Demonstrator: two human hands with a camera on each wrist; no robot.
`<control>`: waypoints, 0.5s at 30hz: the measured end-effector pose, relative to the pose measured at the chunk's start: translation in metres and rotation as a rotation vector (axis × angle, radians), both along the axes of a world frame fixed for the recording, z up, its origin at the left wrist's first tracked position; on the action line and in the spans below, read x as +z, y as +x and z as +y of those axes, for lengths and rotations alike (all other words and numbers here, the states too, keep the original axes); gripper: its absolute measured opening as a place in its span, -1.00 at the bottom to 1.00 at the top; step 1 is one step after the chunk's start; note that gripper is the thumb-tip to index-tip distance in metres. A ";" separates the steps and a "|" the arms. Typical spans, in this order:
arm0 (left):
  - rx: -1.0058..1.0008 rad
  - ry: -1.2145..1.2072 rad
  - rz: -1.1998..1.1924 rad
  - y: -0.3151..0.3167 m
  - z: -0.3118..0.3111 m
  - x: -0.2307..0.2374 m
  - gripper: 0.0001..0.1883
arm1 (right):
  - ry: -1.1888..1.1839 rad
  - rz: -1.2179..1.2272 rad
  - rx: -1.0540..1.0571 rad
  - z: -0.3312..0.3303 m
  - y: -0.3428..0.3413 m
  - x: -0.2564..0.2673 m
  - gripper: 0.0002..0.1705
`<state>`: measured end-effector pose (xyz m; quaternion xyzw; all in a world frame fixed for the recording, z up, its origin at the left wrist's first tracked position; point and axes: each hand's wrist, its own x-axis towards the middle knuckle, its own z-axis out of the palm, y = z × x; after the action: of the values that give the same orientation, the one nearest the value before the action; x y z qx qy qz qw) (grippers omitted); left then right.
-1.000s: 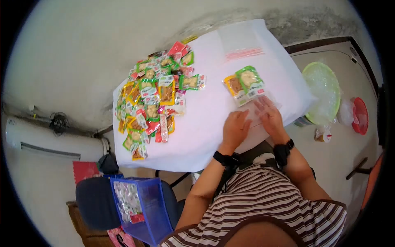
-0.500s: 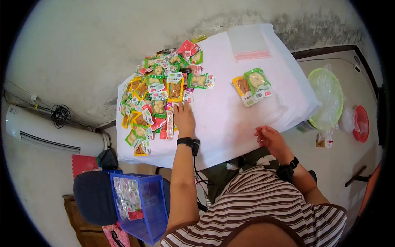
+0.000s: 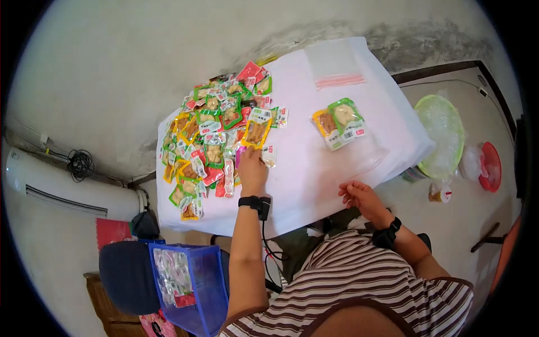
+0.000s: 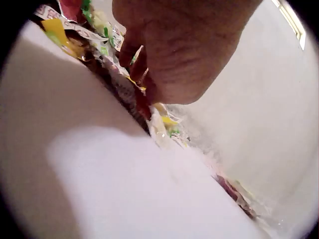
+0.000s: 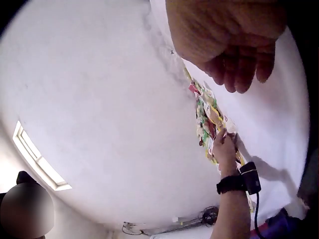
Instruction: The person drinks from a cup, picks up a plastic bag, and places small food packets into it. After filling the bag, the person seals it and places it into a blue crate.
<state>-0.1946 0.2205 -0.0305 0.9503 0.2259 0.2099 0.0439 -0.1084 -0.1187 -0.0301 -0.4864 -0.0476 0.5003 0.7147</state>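
Observation:
My left hand (image 3: 254, 171) is at the right side of a heap of snack packets (image 3: 213, 153). It pinches the lower end of a yellow-edged snack packet (image 3: 257, 129) with brown food behind a clear window. The left wrist view shows the curled fingers of this hand (image 4: 174, 55) among wrappers, the fingertips partly hidden. Over the table's front edge my right hand (image 3: 362, 199) hangs with loosely bent fingers and holds nothing. Beyond it, a yellow packet (image 3: 324, 122) and a green packet (image 3: 345, 113) lie overlapping beside a clear plastic bag (image 3: 368, 155).
Flat clear bags with red-striped ends (image 3: 339, 81) lie at the back of the white-covered table (image 3: 297, 185). To the right on the floor stand a green basin (image 3: 425, 156) and a red basket (image 3: 492, 168). A blue crate (image 3: 208, 281) with packets stands at lower left.
My left hand went from the clear bag to the heap, then drew the yellow-edged packet rightward and tilted it. The right hand let go of the bag and moved back toward the body.

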 end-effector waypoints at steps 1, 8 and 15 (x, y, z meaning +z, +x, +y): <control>0.036 -0.076 -0.005 0.003 -0.002 0.009 -0.62 | -0.026 0.005 -0.007 -0.001 0.001 0.000 -0.72; 0.081 -0.043 -0.073 0.044 0.017 0.009 -0.55 | -0.037 -0.009 0.031 0.004 -0.005 -0.004 -0.70; 0.182 -0.096 0.101 0.073 0.017 0.017 -0.78 | -0.050 -0.119 0.135 0.001 -0.006 -0.001 -0.68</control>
<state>-0.1213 0.2379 -0.0132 0.9320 0.3228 0.1540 0.0585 -0.1141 -0.1172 -0.0306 -0.5286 -0.1103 0.5185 0.6630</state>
